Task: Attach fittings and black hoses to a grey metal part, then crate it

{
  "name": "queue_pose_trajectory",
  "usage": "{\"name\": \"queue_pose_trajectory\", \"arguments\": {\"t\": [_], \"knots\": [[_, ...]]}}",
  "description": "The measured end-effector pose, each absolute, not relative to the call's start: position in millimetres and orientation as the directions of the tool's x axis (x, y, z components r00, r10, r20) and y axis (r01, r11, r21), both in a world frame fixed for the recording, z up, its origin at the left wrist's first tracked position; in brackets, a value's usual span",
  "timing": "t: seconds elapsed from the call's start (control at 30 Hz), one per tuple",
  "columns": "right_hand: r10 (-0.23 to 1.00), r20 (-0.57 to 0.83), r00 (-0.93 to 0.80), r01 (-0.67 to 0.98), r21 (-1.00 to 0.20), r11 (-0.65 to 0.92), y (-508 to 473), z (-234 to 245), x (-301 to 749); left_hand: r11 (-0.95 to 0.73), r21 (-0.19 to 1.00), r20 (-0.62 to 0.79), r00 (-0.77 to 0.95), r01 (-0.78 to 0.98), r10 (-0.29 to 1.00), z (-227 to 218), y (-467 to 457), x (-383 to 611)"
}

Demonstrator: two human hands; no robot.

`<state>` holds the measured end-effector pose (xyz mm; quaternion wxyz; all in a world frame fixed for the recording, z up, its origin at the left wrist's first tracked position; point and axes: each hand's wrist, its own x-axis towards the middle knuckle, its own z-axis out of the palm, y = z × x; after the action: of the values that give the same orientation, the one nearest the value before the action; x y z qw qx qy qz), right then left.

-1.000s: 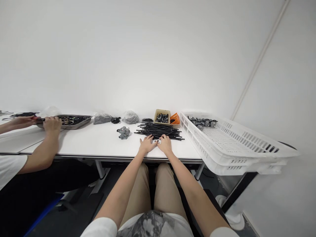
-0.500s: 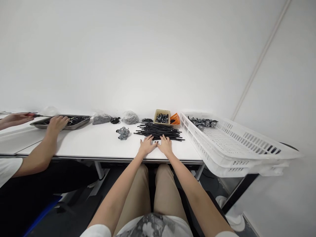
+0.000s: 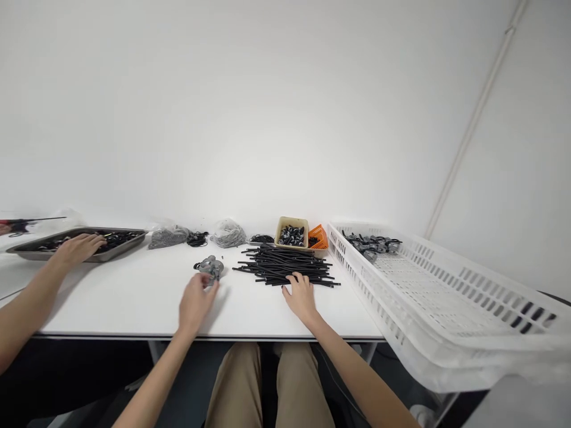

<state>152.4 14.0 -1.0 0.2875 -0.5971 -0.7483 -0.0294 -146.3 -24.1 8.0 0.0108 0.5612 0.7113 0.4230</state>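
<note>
Presently, the person's left hand [image 3: 196, 301] is at the grey parts [image 3: 209, 265] on the counter [image 3: 129, 297], left of the black rods [image 3: 285, 264]; whether it grasps any cannot be told. The right hand [image 3: 301, 296], loosely spread, touches the rods' near edge.

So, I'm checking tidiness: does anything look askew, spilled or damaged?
Mildly: the small orange slotted plastic basket sits askew, at an angle to the cream rectangular plastic tub, and the long, thin black tubes lie piled loosely, their ends uneven. I see no clear spill or damage.
</note>
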Motion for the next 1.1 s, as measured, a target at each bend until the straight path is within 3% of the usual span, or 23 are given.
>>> {"name": "queue_pose_trajectory", "arguments": {"t": [0.1,0.2,0.37,0.63,0.9,1.1], "knots": [[0.866,0.486,-0.118,0.899,-0.319,0.301,38.0,21.7,155.7,0.203,0.585,0.359,-0.475,0.785,0.803,8.2,-24.4,-187.4],[0.861,0.496,-0.109,0.895,-0.328,0.303,80.2,50.7,162.1,0.269,0.532,0.270,-0.462,0.803,0.845,5.6,-17.8,-205.6],[0.900,0.423,-0.106,0.906,-0.333,0.263,153.9,78.4,174.6,0.223,0.443,0.236,-0.353,0.868,0.905,0.8,-5.4,-204.9],[0.940,0.291,-0.178,0.881,-0.378,0.284,202.2,66.4,173.3,0.171,0.374,0.285,-0.289,0.912,0.914,-0.7,2.1,-200.2],[0.931,0.349,-0.107,0.699,-0.639,0.320,205.7,63.2,179.9,0.100,0.314,0.426,-0.234,0.944,0.874,22.5,-19.0,-172.5],[0.896,0.440,0.055,0.310,-0.861,0.404,180.4,60.6,175.2,-0.123,0.352,0.449,-0.052,0.928,0.892,40.0,-37.6,-109.8]]}}
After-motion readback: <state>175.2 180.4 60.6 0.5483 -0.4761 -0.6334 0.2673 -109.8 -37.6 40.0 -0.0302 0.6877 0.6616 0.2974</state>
